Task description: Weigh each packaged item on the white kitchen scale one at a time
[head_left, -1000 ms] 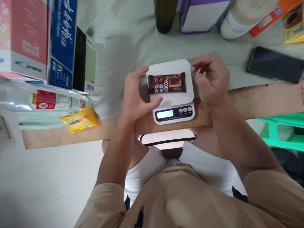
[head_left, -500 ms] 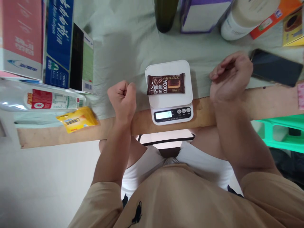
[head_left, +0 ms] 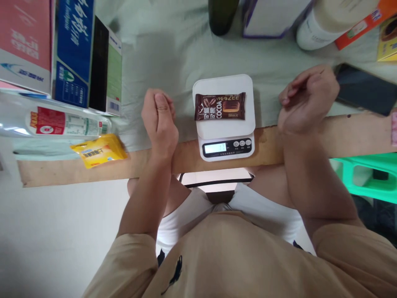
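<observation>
A white kitchen scale [head_left: 223,131] stands at the table's front edge between my two hands. On its platform lies a brown cocoa biscuit packet [head_left: 219,106], flat and sealed. The display is lit and shows two digits that look like 17. My left hand [head_left: 160,120] rests left of the scale, closed with the thumb over the curled fingers; nothing shows in it. On the other side my right hand [head_left: 308,99] lies on its edge, fingers curled inward and holding nothing visible. Neither hand touches the scale or packet.
Toothpaste boxes [head_left: 72,54], a clear bottle [head_left: 62,122] and a yellow packet [head_left: 101,150] are at the left. A phone [head_left: 366,89] lies beside my right hand. A dark green bottle [head_left: 222,16] and white tub [head_left: 319,29] stand behind. A green stool [head_left: 369,174] is below right.
The scale's reading has gone from one digit to two. My left hand has turned, its thumb now on top. My view has shifted slightly; the packet stays on the scale.
</observation>
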Action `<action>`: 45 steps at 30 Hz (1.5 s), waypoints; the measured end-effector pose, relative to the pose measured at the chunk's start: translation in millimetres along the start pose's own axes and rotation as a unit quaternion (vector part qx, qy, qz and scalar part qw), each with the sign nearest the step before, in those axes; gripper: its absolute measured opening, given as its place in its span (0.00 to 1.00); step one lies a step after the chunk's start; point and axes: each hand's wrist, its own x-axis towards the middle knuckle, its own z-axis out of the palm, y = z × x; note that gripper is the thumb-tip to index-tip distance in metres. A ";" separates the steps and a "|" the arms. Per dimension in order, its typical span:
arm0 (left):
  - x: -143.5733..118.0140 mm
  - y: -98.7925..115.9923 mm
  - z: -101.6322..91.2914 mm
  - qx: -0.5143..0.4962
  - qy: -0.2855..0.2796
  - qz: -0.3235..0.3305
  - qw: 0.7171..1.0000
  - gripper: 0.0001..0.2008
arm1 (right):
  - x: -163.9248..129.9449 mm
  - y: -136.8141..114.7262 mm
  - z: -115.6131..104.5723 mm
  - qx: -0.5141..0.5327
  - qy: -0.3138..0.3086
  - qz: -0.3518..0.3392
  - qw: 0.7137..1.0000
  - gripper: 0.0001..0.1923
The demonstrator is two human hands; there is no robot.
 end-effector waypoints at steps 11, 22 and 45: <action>-1.3 48.0 1.1 0.144 -0.210 0.168 0.952 0.29 | -3.0 6.8 2.5 -0.030 0.017 0.045 0.998 0.18; -0.6 45.4 -6.9 0.178 -0.151 0.108 0.966 0.31 | -4.4 -1.2 7.6 0.008 0.017 0.046 0.999 0.12; 10.8 52.4 -47.8 0.353 0.041 -0.177 0.918 0.18 | -7.9 1.7 7.1 0.020 -0.001 0.045 0.999 0.03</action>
